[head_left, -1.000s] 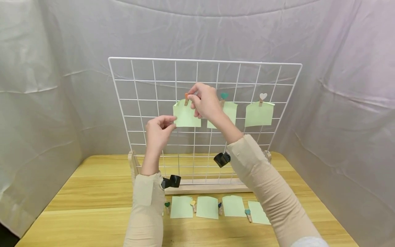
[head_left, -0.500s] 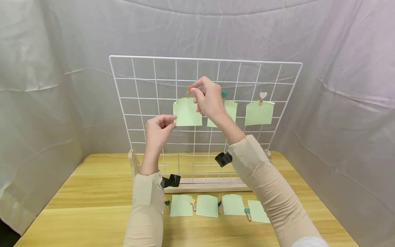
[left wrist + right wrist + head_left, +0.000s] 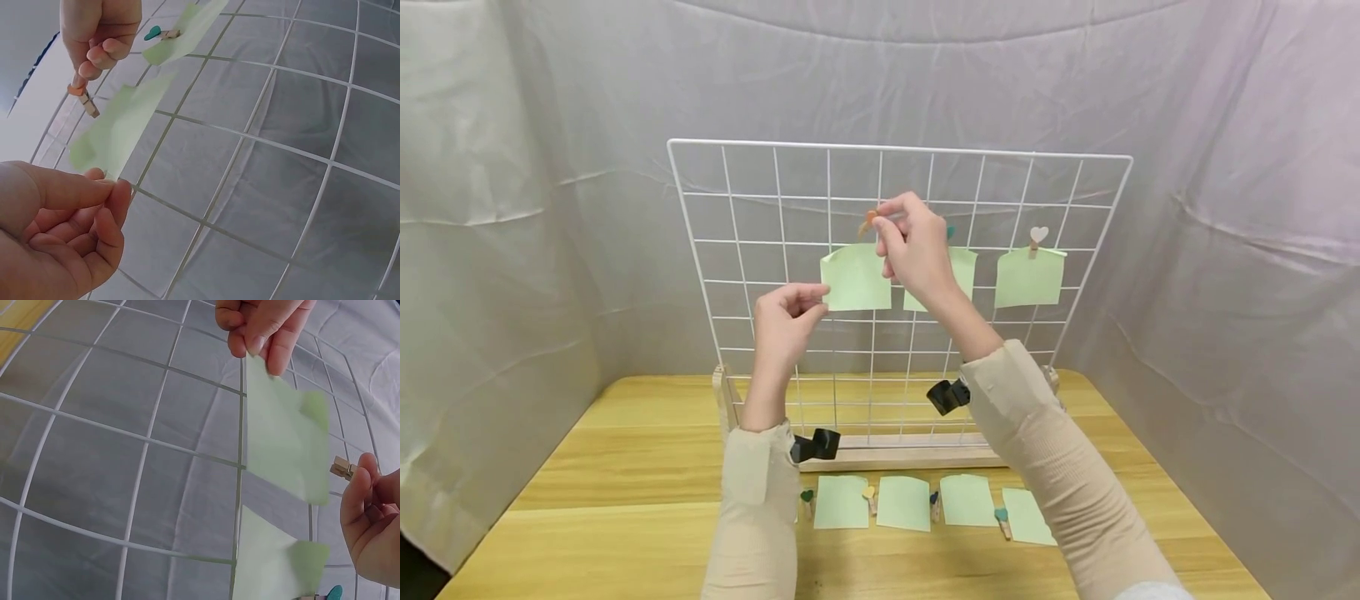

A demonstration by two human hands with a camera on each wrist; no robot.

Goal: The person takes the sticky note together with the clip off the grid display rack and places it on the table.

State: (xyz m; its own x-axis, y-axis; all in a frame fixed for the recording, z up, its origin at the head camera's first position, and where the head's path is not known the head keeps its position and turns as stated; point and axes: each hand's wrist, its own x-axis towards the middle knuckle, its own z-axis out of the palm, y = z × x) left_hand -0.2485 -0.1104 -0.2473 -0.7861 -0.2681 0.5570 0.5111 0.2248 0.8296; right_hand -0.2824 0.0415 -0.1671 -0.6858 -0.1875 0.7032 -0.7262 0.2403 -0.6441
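My left hand pinches the lower left edge of a pale green sticky note, which lies against a white wire grid panel. In the right wrist view that note has one curled corner. Above its top edge, my right hand pinches a small wooden clothespin with an orange heart. The left wrist view shows this clothespin apart from the paper. To the right hang two more notes, one under a teal-heart clothespin, the other under a white-heart clothespin.
On the wooden table, several green notes lie in a row before the grid's wooden base. Between them are heart clothespins, including a yellow one and a teal one. Grey cloth surrounds the table.
The orange-heart clothespin has come off the note's top edge and moved slightly up and right with my right hand. My left hand stays at the note's left edge.
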